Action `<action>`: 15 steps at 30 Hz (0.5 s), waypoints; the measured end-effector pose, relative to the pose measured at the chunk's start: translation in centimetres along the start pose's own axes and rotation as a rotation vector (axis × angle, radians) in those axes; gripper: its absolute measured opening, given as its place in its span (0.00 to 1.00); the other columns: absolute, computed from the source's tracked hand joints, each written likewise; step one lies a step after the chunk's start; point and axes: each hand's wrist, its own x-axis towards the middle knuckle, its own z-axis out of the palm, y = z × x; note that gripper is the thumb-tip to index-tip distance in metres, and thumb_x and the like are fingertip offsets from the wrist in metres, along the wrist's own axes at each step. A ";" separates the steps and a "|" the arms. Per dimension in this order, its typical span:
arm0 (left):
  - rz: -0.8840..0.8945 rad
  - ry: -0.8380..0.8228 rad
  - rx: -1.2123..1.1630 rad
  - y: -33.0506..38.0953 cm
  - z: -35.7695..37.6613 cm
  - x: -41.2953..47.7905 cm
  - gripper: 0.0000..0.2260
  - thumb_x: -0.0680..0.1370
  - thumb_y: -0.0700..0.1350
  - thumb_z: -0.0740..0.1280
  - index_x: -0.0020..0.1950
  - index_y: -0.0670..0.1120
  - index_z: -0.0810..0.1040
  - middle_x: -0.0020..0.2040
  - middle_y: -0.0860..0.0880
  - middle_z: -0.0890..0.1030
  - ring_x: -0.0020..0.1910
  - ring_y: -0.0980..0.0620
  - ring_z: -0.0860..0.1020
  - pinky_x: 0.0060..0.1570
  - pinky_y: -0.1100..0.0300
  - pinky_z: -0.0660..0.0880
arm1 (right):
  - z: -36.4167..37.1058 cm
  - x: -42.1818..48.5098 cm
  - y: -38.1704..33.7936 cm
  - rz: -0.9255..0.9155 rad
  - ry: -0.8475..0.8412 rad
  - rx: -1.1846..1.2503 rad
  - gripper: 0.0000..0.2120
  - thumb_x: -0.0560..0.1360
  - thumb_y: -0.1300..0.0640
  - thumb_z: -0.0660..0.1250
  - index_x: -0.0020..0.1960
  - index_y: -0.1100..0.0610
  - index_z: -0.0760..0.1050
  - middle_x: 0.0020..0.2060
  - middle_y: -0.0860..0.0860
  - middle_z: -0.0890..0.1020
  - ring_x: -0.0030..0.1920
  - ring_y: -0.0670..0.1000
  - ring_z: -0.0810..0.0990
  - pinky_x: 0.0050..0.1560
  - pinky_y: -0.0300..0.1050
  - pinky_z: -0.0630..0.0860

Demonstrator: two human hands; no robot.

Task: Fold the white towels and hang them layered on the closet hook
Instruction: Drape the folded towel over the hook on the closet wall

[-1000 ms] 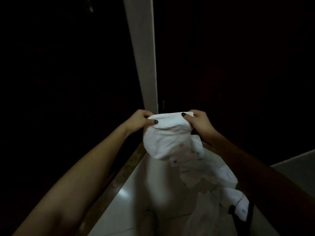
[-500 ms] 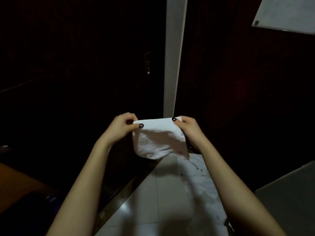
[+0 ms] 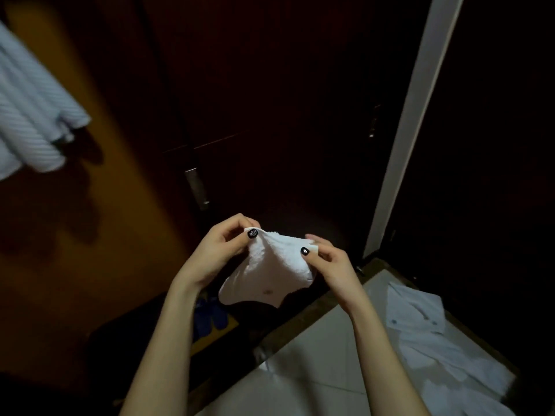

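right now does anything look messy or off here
Yes. White clothes lie crumpled on the tiled floor at lower right, not folded or hung. The white towel pinched by the left hand and right hand shows a small reddish mark near its lower edge.

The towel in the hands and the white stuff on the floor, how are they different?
The towel hangs in the air, pinched at its top corners by the left hand and right hand; the white pile lies on the tiled floor, touched by no hand. The towel is one small piece hanging down; the white pile is bigger, spread out and crumpled. Both are white cloth.
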 end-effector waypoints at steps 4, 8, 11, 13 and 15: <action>-0.012 0.104 -0.068 0.7 -4.6 -6.7 0.08 0.76 0.49 0.70 0.39 0.48 0.77 0.46 0.54 0.81 0.35 0.64 0.77 0.34 0.73 0.71 | 7.7 -2.1 -0.6 -0.023 -0.117 0.051 0.08 0.78 0.58 0.68 0.43 0.60 0.83 0.48 0.46 0.82 0.45 0.43 0.81 0.45 0.38 0.77; -0.026 0.293 -0.010 1.2 -8.3 -13.2 0.08 0.76 0.44 0.69 0.37 0.52 0.77 0.46 0.57 0.81 0.41 0.62 0.77 0.37 0.73 0.71 | 12.9 -4.4 -1.7 -0.085 -0.219 -0.004 0.17 0.78 0.57 0.68 0.33 0.63 0.72 0.30 0.53 0.71 0.32 0.49 0.68 0.34 0.42 0.64; -0.049 0.375 -0.024 1.3 -9.9 -17.2 0.06 0.75 0.44 0.70 0.38 0.50 0.78 0.50 0.52 0.84 0.48 0.56 0.81 0.45 0.67 0.76 | 15.3 -5.5 -2.7 -0.098 -0.277 -0.171 0.18 0.76 0.57 0.70 0.28 0.52 0.74 0.27 0.48 0.72 0.31 0.46 0.69 0.35 0.44 0.65; -0.085 0.381 0.018 1.5 -10.8 -19.7 0.05 0.75 0.45 0.71 0.39 0.49 0.79 0.52 0.47 0.84 0.52 0.51 0.81 0.51 0.59 0.79 | 16.5 -6.0 -3.2 -0.099 -0.295 -0.271 0.13 0.75 0.56 0.71 0.32 0.54 0.78 0.28 0.50 0.77 0.31 0.51 0.73 0.35 0.50 0.69; -0.108 0.423 0.122 1.6 -11.8 -22.0 0.05 0.74 0.46 0.72 0.39 0.50 0.80 0.49 0.44 0.84 0.50 0.51 0.81 0.53 0.58 0.76 | 17.5 -6.5 -3.9 -0.117 -0.306 -0.360 0.10 0.74 0.55 0.72 0.35 0.54 0.80 0.30 0.53 0.82 0.34 0.61 0.80 0.35 0.58 0.75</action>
